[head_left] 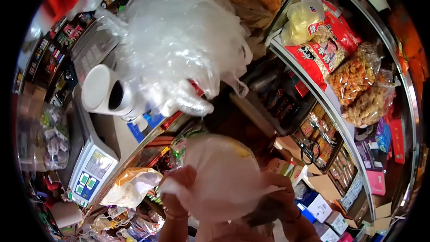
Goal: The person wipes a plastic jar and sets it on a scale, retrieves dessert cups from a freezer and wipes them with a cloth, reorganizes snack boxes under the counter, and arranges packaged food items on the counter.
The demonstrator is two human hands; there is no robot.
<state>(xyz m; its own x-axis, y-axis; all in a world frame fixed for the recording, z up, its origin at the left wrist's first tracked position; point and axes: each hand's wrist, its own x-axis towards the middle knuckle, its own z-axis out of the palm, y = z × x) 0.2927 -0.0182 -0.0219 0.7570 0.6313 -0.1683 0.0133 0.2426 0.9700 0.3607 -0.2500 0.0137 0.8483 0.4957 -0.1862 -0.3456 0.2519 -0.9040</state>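
A whitish, translucent plastic bag [221, 175] is held up low in the middle of the head view, spread between both hands. My left hand [179, 190] is closed on its left edge. On the other side, my right hand [280, 192] pinches the bag's right edge. Something dark, too unclear to name, lies beside my right hand's fingers. The bag bulges at the top, and a yellowish patch shows at its upper right. What is inside or behind it cannot be made out.
A big bundle of clear plastic bags [179, 40] hangs above. At left are a white roll [96, 89] and a digital scale [94, 170]. A glass-edged counter [333, 112] with snack packets [318, 49] curves along the right, above small boxes [318, 206].
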